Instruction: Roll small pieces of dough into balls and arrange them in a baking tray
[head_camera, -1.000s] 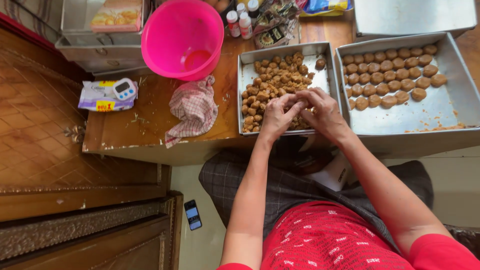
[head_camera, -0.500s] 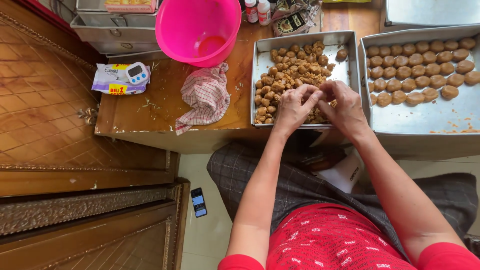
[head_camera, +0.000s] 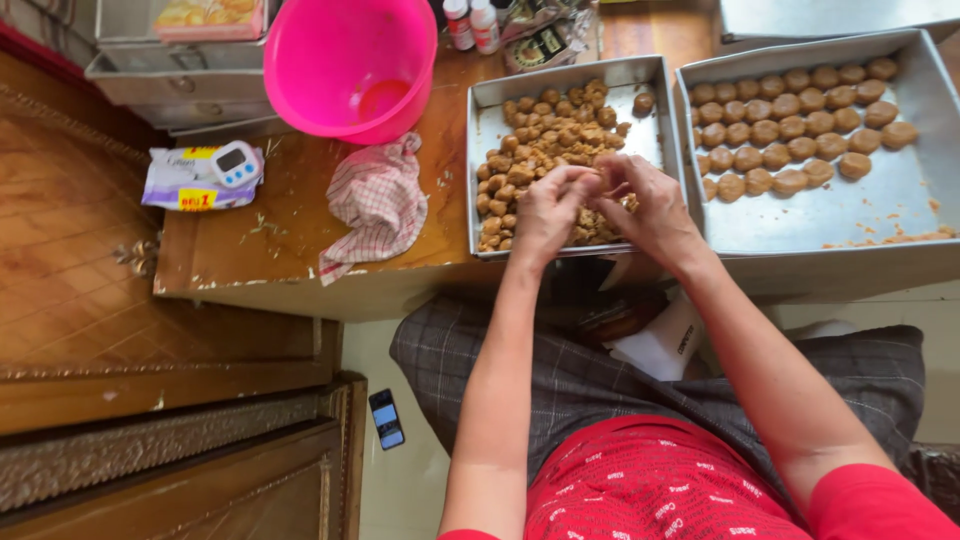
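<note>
My left hand (head_camera: 548, 213) and my right hand (head_camera: 648, 208) meet fingertip to fingertip over a metal tray (head_camera: 480, 125) heaped with rough brown dough lumps (head_camera: 545, 135). Both hands pinch one small brown dough piece (head_camera: 590, 184) between them. To the right, a larger metal tray (head_camera: 850, 215) holds neat rows of shaped round dough balls (head_camera: 790, 120). Both trays rest on a low wooden table (head_camera: 290, 215) in front of my lap.
A pink plastic bowl (head_camera: 350, 62) stands at the back of the table, a checked cloth (head_camera: 375, 200) beside it. A small white timer (head_camera: 236, 163) lies on a wipes packet (head_camera: 185, 182). Small bottles (head_camera: 472, 22) stand behind the trays. A phone (head_camera: 386, 418) lies on the floor.
The view has shifted slightly. My hands have come closer together over the near edge of the lump tray, with fingertips now joined on a piece.
</note>
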